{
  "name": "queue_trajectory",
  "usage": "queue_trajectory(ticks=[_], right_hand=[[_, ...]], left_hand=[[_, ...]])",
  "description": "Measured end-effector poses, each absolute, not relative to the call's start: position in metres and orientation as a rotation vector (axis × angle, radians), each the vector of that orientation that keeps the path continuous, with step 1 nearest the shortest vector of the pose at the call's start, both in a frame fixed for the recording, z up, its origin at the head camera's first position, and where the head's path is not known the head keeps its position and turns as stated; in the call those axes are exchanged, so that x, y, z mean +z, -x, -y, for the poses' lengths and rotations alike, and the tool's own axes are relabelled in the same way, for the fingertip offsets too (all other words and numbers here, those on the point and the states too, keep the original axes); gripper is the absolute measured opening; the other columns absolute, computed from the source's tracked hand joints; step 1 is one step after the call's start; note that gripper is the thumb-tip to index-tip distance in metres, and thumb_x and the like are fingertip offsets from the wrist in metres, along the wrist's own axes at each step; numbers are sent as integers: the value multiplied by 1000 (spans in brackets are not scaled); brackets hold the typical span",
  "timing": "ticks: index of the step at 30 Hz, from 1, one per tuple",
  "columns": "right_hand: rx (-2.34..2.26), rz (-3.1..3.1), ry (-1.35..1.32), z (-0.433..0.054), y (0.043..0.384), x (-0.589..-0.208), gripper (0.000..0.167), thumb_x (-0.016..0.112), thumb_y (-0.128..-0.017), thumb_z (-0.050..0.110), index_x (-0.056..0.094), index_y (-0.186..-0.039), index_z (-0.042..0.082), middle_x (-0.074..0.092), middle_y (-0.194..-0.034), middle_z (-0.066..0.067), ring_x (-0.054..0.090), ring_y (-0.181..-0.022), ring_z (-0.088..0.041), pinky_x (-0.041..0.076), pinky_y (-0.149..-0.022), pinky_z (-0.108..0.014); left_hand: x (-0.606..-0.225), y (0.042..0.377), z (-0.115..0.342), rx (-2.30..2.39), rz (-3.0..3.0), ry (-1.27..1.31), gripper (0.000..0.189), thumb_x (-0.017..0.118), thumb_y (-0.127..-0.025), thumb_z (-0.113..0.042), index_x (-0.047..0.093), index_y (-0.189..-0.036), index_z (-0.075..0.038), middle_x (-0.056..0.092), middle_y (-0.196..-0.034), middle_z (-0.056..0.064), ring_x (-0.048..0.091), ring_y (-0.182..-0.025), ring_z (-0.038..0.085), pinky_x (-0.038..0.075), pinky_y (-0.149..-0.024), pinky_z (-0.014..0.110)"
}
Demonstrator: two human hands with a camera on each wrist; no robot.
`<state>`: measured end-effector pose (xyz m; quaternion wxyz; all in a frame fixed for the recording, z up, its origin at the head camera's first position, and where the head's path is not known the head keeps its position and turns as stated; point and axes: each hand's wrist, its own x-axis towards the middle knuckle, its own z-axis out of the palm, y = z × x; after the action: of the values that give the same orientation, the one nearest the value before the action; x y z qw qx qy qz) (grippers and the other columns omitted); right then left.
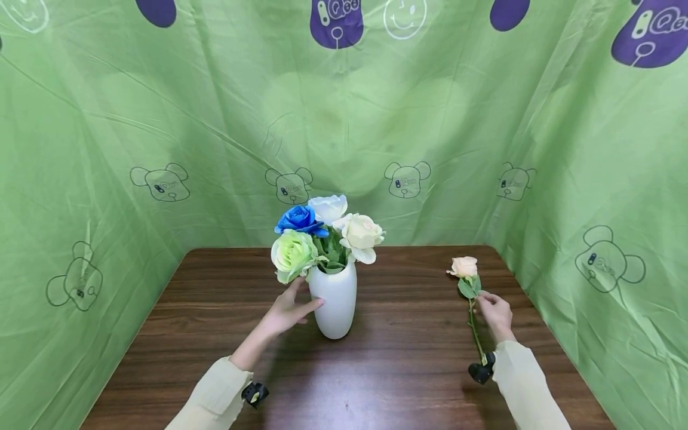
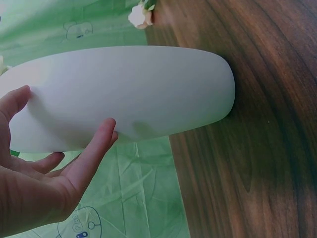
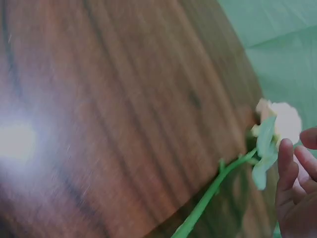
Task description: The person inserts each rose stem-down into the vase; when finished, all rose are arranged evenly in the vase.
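A white vase (image 1: pixel 337 298) stands upright on the table, holding a blue rose (image 1: pixel 300 221), a green rose (image 1: pixel 292 254), a white rose (image 1: pixel 329 207) and a cream rose (image 1: pixel 362 234). At the vase's left side is my left hand (image 1: pixel 287 312), thumb right at the wall and fingers spread, beneath the green rose. In the left wrist view, extended fingers (image 2: pixel 99 144) reach along the vase. On the right, a pale peach rose (image 1: pixel 464 267) lies stem toward me. My right hand (image 1: pixel 495 312) is beside its leaves (image 3: pixel 266 148), with fingertips close to them and loosely bent.
The dark wooden table (image 1: pixel 398 358) is enclosed by green curtains (image 1: pixel 226 119) with printed bear heads at the back and sides. A black wrist device (image 1: pixel 481 368) on the right arm overlaps the peach rose's stem end in the head view.
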<state>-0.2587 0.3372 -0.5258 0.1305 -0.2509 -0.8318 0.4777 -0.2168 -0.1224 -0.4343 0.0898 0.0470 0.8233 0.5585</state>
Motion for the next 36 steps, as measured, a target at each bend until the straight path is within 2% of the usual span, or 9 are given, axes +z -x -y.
queue_trajectory(ticks=[6,9,13,17,20,25,31,36], right_hand=[[1537,2500,719,-343,250,-538,39,55,-82,19,53,-111,-7,63,-85,-15,60,-58,-13,44,-47,-22],[1529,2551,695,-342,248,-541,42,58,-82,21,51,-112,-8,63,-81,-14,60,-57,-13,40,-44,-21],[1370,2652,680,-338,245,-545,42,62,-79,23,55,-109,-6,63,-79,-12,58,-68,-21,40,-52,-25],[1209,2752,688,-336,243,-550,43,62,-78,26,56,-110,-1,61,-94,-17,51,-85,-33,40,-62,-36],[1161,2806,713,-333,242,-550,44,61,-80,27,54,-113,1,56,-105,-20,49,-92,-38,40,-64,-45],[1099,2880,743,-328,242,-549,42,61,-80,27,51,-114,3,49,-111,-25,45,-95,-45,38,-64,-50],[1092,2903,745,-324,244,-546,37,61,-79,25,52,-106,2,50,-106,-25,46,-93,-44,38,-65,-50],[1088,2899,773,-319,243,-545,38,61,-80,32,54,-103,2,51,-106,-25,46,-94,-44,39,-66,-51]], left_hand=[[-435,217,122,1651,-2454,-143,86,68,-75,-41,21,-139,-8,32,-133,22,61,-61,24,51,-61,39],[-435,217,122,1666,-2446,-146,86,68,-75,-40,21,-139,-9,33,-133,21,61,-61,24,51,-61,40],[-436,217,123,1667,-2440,-145,86,68,-75,-41,21,-140,-10,32,-134,21,62,-62,25,51,-62,41],[-435,217,123,1647,-2449,-136,87,67,-75,-43,20,-140,-10,30,-135,22,62,-62,24,51,-62,39],[-435,217,123,1650,-2450,-135,87,68,-75,-42,20,-140,-9,30,-135,22,61,-62,24,52,-61,39],[-435,217,122,1661,-2447,-137,87,68,-74,-42,20,-140,-9,28,-136,22,62,-62,25,52,-60,39],[-436,217,122,1664,-2444,-134,88,68,-74,-42,20,-140,-8,26,-137,23,62,-62,25,52,-62,40],[-436,218,122,1658,-2446,-142,89,68,-74,-42,19,-140,-7,25,-137,24,61,-61,25,51,-62,41]])
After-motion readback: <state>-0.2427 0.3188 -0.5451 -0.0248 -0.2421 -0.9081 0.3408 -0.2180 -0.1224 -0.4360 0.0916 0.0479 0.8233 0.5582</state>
